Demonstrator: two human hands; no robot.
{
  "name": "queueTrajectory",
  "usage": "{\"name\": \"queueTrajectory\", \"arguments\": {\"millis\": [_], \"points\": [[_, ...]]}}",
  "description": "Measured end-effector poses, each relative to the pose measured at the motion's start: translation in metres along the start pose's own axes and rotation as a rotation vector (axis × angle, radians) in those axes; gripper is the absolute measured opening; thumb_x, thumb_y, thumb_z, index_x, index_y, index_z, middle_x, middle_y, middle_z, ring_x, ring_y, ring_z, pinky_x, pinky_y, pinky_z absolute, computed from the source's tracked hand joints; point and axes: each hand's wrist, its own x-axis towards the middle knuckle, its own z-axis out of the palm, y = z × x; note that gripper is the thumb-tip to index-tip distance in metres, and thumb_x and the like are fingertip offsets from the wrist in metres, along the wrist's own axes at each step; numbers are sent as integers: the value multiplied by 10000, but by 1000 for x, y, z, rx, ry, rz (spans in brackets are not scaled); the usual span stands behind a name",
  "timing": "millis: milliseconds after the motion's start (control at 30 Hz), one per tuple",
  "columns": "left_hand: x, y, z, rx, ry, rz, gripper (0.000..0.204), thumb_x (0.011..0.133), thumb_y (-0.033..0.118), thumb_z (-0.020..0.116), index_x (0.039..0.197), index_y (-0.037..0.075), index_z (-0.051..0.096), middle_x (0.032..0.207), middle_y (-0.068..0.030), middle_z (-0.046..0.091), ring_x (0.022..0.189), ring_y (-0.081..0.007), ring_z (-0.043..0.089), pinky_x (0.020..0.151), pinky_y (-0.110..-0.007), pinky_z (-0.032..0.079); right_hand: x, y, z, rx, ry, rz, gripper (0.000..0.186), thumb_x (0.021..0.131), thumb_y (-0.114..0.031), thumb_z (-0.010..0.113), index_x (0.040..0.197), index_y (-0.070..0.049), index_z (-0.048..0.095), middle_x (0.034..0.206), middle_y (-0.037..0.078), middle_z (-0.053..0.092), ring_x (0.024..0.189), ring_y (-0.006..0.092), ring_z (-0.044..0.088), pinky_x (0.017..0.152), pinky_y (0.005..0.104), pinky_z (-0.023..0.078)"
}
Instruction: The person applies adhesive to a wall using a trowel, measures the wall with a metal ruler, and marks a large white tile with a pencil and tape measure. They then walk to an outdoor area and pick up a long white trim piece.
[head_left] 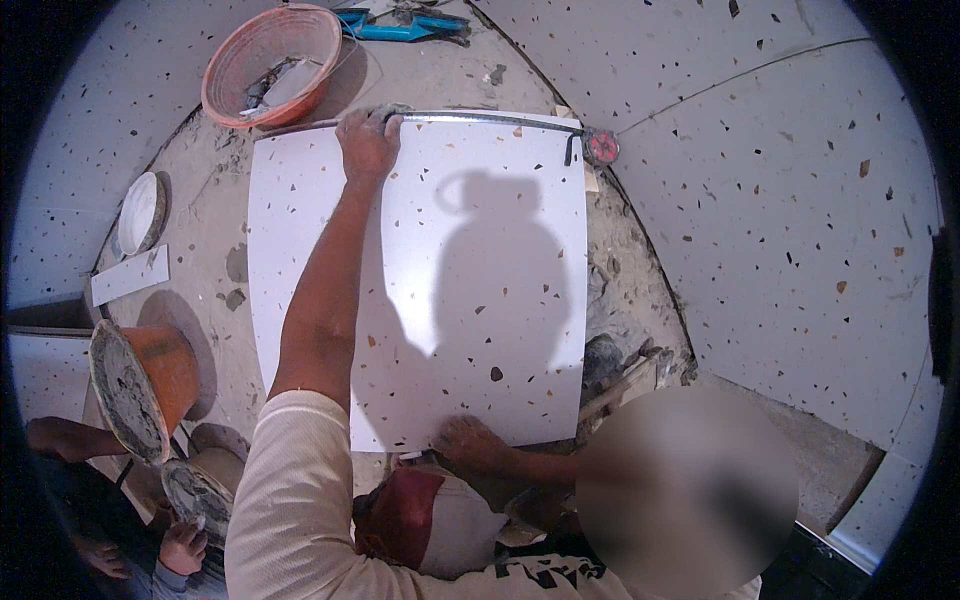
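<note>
A large white speckled panel [480,320] lies in front of me, partly in shadow. My left hand [368,140], arm stretched forward, has its fingers closed over a thin metal bar [480,118] along the panel's far edge. A small round red-and-grey object [603,147] sits by the bar's right end, with a short black strap beside it. My right hand [462,438] rests at the panel's near edge, fingers apart, somewhat dim in shade. A round blurred patch hides the area to its lower right.
A pink bucket [320,50] and blue tool [400,28] lie beyond the panel. At left are a white dish [142,210], offcut [130,275], orange bucket [165,370] and grey container [190,490]; another person's hand [182,548] is below. Speckled slabs [770,180] border the workspace.
</note>
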Motion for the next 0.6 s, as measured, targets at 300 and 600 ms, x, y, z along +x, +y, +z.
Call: {"name": "queueTrajectory", "arguments": {"millis": [300, 600], "points": [[-1, 3, 0, 21, -20, -33, 231, 851, 267, 661, 1036, 141, 720, 1039, -87, 661, 1088, -298, 555, 991, -462, 369, 12, 30, -75, 203, -102, 349, 338, 953, -265, 509, 1202, -46, 570, 1202, 194, 572, 1100, 387, 567, 936, 494, 471], [1, 5, -3, 7, -27, -53, 248, 873, 275, 631, 1052, 127, 719, 1048, -94, 667, 1088, -283, 556, 1011, -466, 346, 57, 226, -241, 1102, 1300, 445, 182, 960, -174, 558, 1042, -13, 536, 864, 83, 641, 694, 147, 628, 598, 294, 519]]}}
